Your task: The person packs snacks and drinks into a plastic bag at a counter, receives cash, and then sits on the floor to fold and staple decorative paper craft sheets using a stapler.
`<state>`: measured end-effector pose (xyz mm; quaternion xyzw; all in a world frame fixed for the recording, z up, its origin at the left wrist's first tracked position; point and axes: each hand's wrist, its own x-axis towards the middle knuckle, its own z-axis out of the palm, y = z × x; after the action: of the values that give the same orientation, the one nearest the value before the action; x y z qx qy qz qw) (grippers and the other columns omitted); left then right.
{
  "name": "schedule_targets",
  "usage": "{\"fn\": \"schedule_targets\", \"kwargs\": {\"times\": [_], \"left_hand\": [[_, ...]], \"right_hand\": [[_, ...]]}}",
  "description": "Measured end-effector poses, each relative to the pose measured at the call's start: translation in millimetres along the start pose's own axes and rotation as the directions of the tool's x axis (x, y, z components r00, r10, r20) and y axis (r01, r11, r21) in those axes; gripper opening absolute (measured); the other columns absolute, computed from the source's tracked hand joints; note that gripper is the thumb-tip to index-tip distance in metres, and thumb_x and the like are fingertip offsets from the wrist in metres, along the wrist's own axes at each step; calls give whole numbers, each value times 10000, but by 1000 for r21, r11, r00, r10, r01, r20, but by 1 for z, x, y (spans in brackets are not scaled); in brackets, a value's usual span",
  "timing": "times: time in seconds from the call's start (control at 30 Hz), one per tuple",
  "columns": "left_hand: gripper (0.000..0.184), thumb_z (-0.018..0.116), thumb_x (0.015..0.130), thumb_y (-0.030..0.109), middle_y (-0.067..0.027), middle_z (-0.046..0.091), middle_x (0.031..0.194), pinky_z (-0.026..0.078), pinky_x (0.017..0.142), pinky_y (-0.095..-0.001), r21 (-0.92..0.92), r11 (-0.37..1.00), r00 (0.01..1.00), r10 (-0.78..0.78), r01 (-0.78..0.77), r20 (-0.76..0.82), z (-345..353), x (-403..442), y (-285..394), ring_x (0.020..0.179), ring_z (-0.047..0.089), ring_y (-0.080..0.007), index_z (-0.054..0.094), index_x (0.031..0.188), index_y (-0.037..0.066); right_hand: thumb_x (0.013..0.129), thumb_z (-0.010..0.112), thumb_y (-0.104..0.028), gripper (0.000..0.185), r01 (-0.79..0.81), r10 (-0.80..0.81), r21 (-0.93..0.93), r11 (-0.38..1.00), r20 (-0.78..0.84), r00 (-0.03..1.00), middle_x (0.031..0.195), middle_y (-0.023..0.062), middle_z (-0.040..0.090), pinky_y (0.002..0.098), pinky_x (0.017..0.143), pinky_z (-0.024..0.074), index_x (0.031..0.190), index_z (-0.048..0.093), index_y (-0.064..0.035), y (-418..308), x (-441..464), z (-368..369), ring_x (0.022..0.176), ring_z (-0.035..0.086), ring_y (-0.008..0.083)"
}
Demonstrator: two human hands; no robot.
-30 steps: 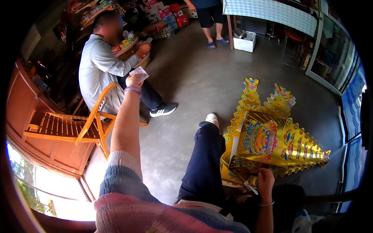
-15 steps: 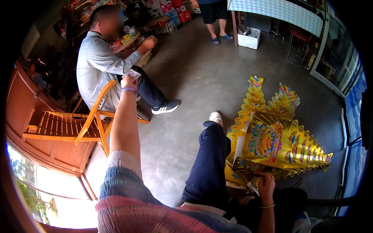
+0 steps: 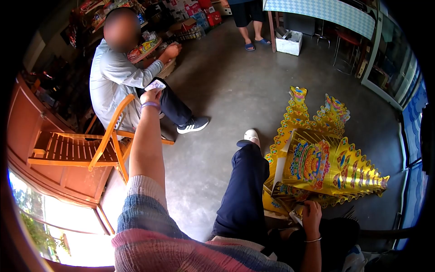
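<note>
My left arm stretches forward, and my left hand (image 3: 150, 96) grips a small pale piece of printed paper (image 3: 155, 85), possibly a folded banknote. It is close to the grey sleeve of a seated person (image 3: 118, 70). At lower right, my right hand (image 3: 311, 215) has its fingers bent together beside a narrow white piece (image 3: 295, 216); what is between the fingertips cannot be made out. Just beyond that hand lies a large gold paper decoration (image 3: 310, 163) with scalloped edges and colourful printed patterns, resting on the floor.
A wooden folding chair (image 3: 77, 149) stands at left behind the seated person. Another person's legs (image 3: 251, 34) show at the back, near a white foam box (image 3: 289, 43) under a table with a checked cloth (image 3: 321, 12). A glass door frame (image 3: 385, 75) is at right.
The seated person's head has turned more towards me. My left hand and its paper have shifted slightly, with more of the paper showing. My right hand has hardly moved.
</note>
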<state>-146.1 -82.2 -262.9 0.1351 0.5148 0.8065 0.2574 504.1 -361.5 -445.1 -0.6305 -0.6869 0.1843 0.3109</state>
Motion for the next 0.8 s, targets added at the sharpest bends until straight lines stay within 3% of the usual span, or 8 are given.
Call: {"fn": "schedule_targets", "kwargs": {"times": [0.57, 0.8], "left_hand": [[254, 538, 721, -150, -167, 550, 976, 550, 718, -361, -37, 999, 1000, 18, -18, 12, -3, -7, 0, 892, 570, -300, 526, 964, -77], [242, 572, 714, -135, -186, 548, 1013, 559, 711, -326, -29, 1000, 1000, -11, 10, -16, -8, -1, 8, 908, 575, -300, 532, 946, -75]], "right_hand": [[836, 542, -72, 59, -10, 10, -7, 1000, 25, 1000, 816, 117, 539, 395, 669, 435, 866, 557, -23, -4, 1, -5, 772, 517, 294], [836, 541, -68, 60, -13, 13, -7, 1000, 29, 999, 810, 119, 533, 400, 675, 428, 866, 554, -17, 0, -1, -3, 772, 513, 300]]}}
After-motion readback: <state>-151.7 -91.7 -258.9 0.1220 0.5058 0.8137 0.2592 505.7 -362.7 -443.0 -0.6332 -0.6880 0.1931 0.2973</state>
